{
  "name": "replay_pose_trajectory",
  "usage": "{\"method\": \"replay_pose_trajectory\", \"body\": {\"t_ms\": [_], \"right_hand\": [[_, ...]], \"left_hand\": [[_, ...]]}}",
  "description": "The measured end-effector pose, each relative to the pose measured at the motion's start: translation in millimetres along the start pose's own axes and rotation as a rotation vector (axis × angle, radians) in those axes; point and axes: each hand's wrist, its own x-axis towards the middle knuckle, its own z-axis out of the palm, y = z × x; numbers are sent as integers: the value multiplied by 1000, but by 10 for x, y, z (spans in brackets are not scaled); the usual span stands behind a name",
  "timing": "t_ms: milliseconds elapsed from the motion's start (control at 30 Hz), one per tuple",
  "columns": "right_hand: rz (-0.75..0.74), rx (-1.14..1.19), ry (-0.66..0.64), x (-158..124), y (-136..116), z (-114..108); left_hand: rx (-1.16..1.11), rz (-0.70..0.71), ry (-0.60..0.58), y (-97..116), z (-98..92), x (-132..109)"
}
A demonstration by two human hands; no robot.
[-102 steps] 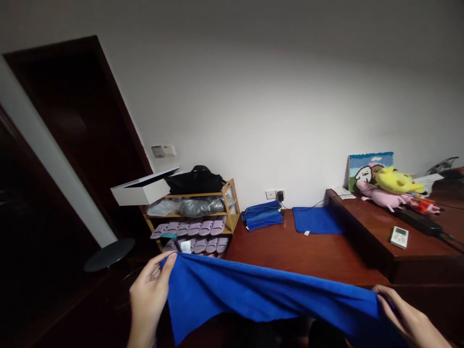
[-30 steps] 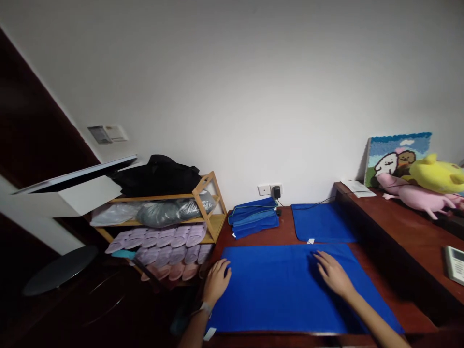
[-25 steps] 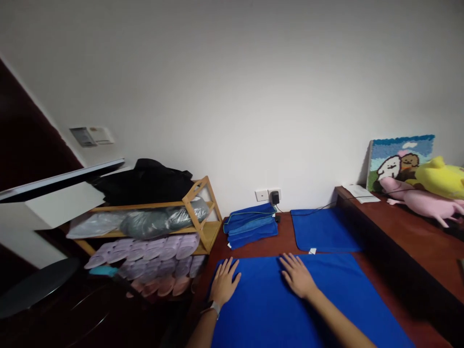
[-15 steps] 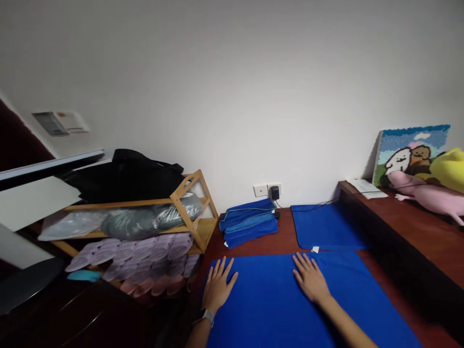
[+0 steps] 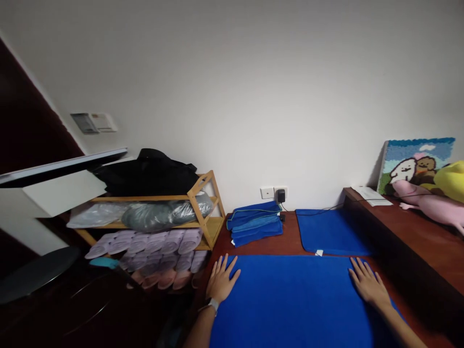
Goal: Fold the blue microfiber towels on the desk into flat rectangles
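Observation:
A large blue cloth (image 5: pixel 293 299) lies spread flat over the reddish-brown tabletop. My left hand (image 5: pixel 222 281) rests palm down at its far left corner, fingers spread. At the far right corner my right hand (image 5: pixel 369 282) also lies flat, fingers extended. Behind the cloth, a second blue cloth (image 5: pixel 331 231) with a white tag lies flat on the right. To the left of it sits a stack of folded blue cloths (image 5: pixel 256 223) near the wall.
A wooden rack (image 5: pixel 203 212) with slippers (image 5: pixel 159 241) and a black bag (image 5: pixel 152 174) stands left. A plug (image 5: pixel 281 195) with a cable is in the wall socket. On the raised ledge (image 5: pixel 409 217) at right are a pink plush toy (image 5: pixel 427 200) and a picture (image 5: pixel 416 162).
My right hand has slid right across the large cloth to its far right corner, and the cloth there looks smoother. My left hand stays at the left corner. The view has shifted slightly left.

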Motion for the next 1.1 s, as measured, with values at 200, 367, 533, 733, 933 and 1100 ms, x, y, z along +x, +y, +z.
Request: {"method": "replay_pose_trajectory", "body": {"t_ms": [200, 367, 533, 733, 933, 1100], "right_hand": [[-89, -44, 28, -70, -1042, -74], [-382, 74, -205, -335, -2838, 48], [-396, 99, -369, -434, -3429, 233], [-273, 4, -288, -328, -2385, 163], [-9, -190, -174, -50, -613, 28], [65, -162, -142, 27, 105, 67]], "left_hand": [[-19, 9, -18, 39, -11, -26], [-5, -11, -30, 53, -27, -33], [9, -29, -8, 29, 23, -24], [-7, -29, -11, 3, 41, 0], [-25, -44, -8, -38, 75, 31], [-17, -152, -22, -31, 82, 76]]}}
